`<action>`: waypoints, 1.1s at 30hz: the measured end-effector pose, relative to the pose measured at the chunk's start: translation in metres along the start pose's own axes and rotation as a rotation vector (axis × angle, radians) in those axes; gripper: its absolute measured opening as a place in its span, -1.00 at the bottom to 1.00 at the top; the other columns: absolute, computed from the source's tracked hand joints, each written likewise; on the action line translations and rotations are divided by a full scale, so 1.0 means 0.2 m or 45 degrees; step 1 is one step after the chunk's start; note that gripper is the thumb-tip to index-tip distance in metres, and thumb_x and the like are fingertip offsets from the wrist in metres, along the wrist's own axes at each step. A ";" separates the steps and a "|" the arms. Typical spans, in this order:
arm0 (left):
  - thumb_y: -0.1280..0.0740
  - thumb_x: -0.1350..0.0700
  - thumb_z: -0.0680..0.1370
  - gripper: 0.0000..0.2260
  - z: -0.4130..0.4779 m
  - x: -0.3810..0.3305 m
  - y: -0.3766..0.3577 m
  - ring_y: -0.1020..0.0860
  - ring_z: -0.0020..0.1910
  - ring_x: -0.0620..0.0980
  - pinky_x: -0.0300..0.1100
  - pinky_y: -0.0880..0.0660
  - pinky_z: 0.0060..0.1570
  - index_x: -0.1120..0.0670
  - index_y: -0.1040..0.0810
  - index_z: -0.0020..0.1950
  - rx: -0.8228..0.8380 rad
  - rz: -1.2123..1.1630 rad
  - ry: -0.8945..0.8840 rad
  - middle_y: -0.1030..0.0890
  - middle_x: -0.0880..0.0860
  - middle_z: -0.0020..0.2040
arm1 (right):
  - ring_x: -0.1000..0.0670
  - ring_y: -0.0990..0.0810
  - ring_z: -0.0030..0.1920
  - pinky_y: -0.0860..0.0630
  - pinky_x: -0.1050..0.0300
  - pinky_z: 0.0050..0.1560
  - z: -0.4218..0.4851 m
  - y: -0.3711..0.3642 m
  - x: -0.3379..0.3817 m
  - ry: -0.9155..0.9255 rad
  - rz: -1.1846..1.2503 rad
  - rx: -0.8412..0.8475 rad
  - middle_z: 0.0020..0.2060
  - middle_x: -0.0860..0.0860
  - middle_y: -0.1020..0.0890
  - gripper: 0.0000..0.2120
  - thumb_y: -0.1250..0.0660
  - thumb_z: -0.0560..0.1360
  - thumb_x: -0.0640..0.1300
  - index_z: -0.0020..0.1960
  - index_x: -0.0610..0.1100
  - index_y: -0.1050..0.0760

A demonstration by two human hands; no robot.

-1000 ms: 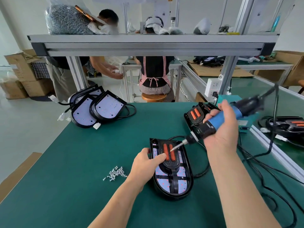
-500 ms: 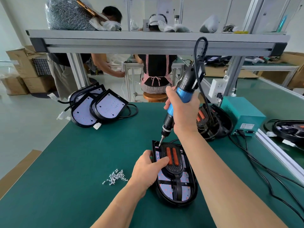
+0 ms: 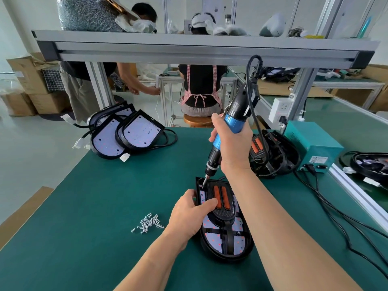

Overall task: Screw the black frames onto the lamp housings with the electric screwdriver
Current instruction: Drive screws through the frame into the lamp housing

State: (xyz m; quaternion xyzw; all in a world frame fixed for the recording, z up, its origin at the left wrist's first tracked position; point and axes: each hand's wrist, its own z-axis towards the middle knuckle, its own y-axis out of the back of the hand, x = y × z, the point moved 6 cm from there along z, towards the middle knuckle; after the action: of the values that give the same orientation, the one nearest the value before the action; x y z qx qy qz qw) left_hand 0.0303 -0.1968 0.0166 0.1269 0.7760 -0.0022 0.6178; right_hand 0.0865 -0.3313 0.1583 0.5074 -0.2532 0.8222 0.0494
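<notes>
- The right hand [image 3: 233, 143] is wrapped round the blue-and-black corded electric screwdriver [image 3: 235, 120], fingers curled about its blue grip, holding the tool nearly upright and leaning slightly away from the person.
- The screwdriver's metal bit points down into the far left corner of the black D-shaped plastic lamp housing [image 3: 226, 258]. Whether a screw sits under the tip is too small to tell.
- The lamp housing lies flat on the green work mat [image 3: 94, 217], right in front of the person, below and just nearer than the right hand.
- Inside the housing sits the black frame with two orange strips [image 3: 224, 215], over a pale LED board.
- The left hand [image 3: 189, 215] grips the housing's left rim; its thumb presses on the frame's left edge beside the orange strips, and the fingers curl over the rim.
- A small heap of silver screws [image 3: 150, 223] lies on the mat just left of the left hand.
- A stack of black lamp housings without frames [image 3: 126, 137] rests at the mat's far left corner.
- More framed lamps [image 3: 273, 156] sit behind the right hand, beside a teal metal power box [image 3: 312, 143].
</notes>
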 end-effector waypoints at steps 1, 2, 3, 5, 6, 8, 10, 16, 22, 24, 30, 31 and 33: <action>-0.46 -0.18 0.29 -0.59 0.00 0.00 0.00 -0.70 -0.04 0.00 0.11 -0.60 0.13 -0.02 -0.58 0.04 0.006 -0.001 0.001 -0.73 -0.05 -0.07 | 0.02 -0.48 -0.46 -0.50 0.22 -0.38 0.00 0.00 -0.01 0.000 0.000 -0.003 -0.37 -0.12 -0.50 -0.85 -0.44 0.52 -0.25 -0.09 -0.15 -0.46; -0.46 -0.17 0.30 -0.60 0.00 0.00 0.00 -0.70 -0.04 0.00 0.11 -0.60 0.13 -0.02 -0.58 0.04 0.008 0.003 0.000 -0.73 -0.06 -0.07 | 0.02 -0.48 -0.45 -0.51 0.22 -0.38 0.00 0.01 -0.01 0.002 0.002 -0.005 -0.37 -0.12 -0.50 -0.85 -0.44 0.52 -0.26 -0.08 -0.16 -0.45; -0.45 -0.17 0.31 -0.61 0.00 0.00 0.00 -0.70 -0.04 0.01 0.11 -0.60 0.13 -0.01 -0.58 0.04 0.007 0.009 -0.003 -0.73 -0.05 -0.07 | 0.02 -0.48 -0.46 -0.51 0.23 -0.37 0.00 0.01 -0.02 0.004 0.002 -0.006 -0.38 -0.11 -0.50 -0.85 -0.43 0.51 -0.26 -0.09 -0.16 -0.45; -0.44 -0.18 0.31 -0.60 0.00 -0.01 0.00 -0.70 -0.03 0.03 0.12 -0.59 0.14 0.00 -0.60 0.04 0.004 0.020 -0.022 -0.74 -0.04 -0.07 | 0.02 -0.47 -0.47 -0.50 0.24 -0.37 0.01 0.01 -0.03 0.015 -0.014 -0.005 -0.44 -0.10 -0.48 -0.84 -0.42 0.50 -0.28 -0.13 -0.17 -0.43; -0.44 -0.18 0.31 -0.60 0.00 -0.01 0.00 -0.70 -0.02 0.04 0.13 -0.59 0.14 0.01 -0.60 0.04 0.005 0.025 -0.031 -0.74 -0.04 -0.07 | 0.02 -0.46 -0.49 -0.50 0.24 -0.37 0.01 0.01 -0.03 0.023 -0.026 0.001 -0.48 -0.08 -0.48 -0.83 -0.41 0.49 -0.29 -0.16 -0.17 -0.42; -0.43 -0.18 0.31 -0.59 0.00 -0.02 0.00 -0.70 -0.02 0.06 0.14 -0.58 0.14 0.03 -0.62 0.04 0.010 0.029 -0.044 -0.74 -0.02 -0.07 | 0.02 -0.44 -0.50 -0.49 0.23 -0.37 0.01 0.00 -0.03 0.038 -0.041 0.028 -0.51 -0.07 -0.46 -0.80 -0.40 0.47 -0.32 -0.21 -0.17 -0.40; -0.42 -0.18 0.32 -0.60 -0.01 -0.02 0.00 -0.70 -0.03 0.08 0.15 -0.59 0.13 0.04 -0.63 0.03 0.008 0.035 -0.054 -0.74 -0.01 -0.08 | 0.02 -0.43 -0.51 -0.48 0.22 -0.38 0.00 -0.02 -0.03 0.045 -0.046 0.067 -0.52 -0.07 -0.45 -0.80 -0.38 0.46 -0.35 -0.23 -0.18 -0.38; -0.41 -0.26 0.21 -0.49 -0.01 -0.03 -0.01 -0.70 -0.03 0.13 0.17 -0.58 0.13 0.05 -0.64 0.00 0.010 0.038 -0.049 -0.74 0.01 -0.09 | 0.01 -0.42 -0.50 -0.47 0.19 -0.37 -0.02 -0.09 -0.04 0.015 -0.056 0.207 -0.51 -0.09 -0.45 -0.82 -0.37 0.45 -0.34 -0.26 -0.21 -0.40; -0.38 -0.26 0.26 -0.54 -0.03 -0.03 0.00 -0.70 -0.06 0.11 0.19 -0.59 0.11 0.04 -0.63 -0.03 0.015 0.081 -0.057 -0.74 0.00 -0.12 | 0.04 -0.46 -0.46 -0.50 0.25 -0.29 -0.07 -0.14 -0.02 -0.010 -0.106 0.411 -0.48 0.02 -0.51 -0.87 -0.43 0.42 -0.18 -0.26 -0.01 -0.54; -0.37 -0.28 0.25 -0.51 -0.03 -0.04 0.00 -0.70 -0.05 0.10 0.19 -0.58 0.12 0.04 -0.62 -0.02 0.021 0.092 -0.062 -0.74 0.00 -0.11 | 0.01 -0.48 -0.44 -0.51 0.23 -0.29 -0.08 -0.13 0.00 0.002 -0.091 0.426 -0.45 0.01 -0.53 -0.81 -0.45 0.42 -0.18 -0.28 0.08 -0.57; -0.37 -0.28 0.26 -0.51 -0.05 -0.06 0.00 -0.70 -0.05 0.08 0.17 -0.58 0.12 0.02 -0.62 0.01 0.037 0.088 -0.066 -0.74 -0.02 -0.10 | 0.01 -0.47 -0.46 -0.50 0.24 -0.33 -0.03 -0.05 0.18 0.041 0.098 0.217 -0.45 -0.03 -0.50 -0.89 -0.43 0.42 -0.23 -0.12 -0.17 -0.51; -0.38 -0.27 0.27 -0.53 -0.05 -0.05 0.00 -0.70 -0.05 0.07 0.16 -0.59 0.12 0.02 -0.62 0.01 0.040 0.087 -0.062 -0.74 -0.03 -0.11 | 0.02 -0.47 -0.46 -0.50 0.24 -0.33 0.00 -0.03 0.23 0.046 0.130 0.182 -0.45 -0.06 -0.49 -0.85 -0.43 0.43 -0.23 -0.08 -0.22 -0.47; -0.40 -0.25 0.28 -0.56 -0.05 -0.05 0.00 -0.70 -0.04 0.05 0.14 -0.59 0.13 0.01 -0.63 0.01 0.037 0.079 -0.056 -0.74 -0.04 -0.09 | 0.02 -0.47 -0.47 -0.51 0.23 -0.34 0.04 0.01 0.32 0.070 0.173 0.122 -0.45 -0.08 -0.49 -0.85 -0.43 0.45 -0.23 -0.07 -0.21 -0.47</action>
State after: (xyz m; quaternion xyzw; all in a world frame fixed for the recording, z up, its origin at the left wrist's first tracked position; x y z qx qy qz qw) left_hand 0.0230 -0.1967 0.0293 0.1598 0.7579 0.0031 0.6325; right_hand 0.0606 -0.3482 0.2150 0.4682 -0.2459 0.8484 -0.0237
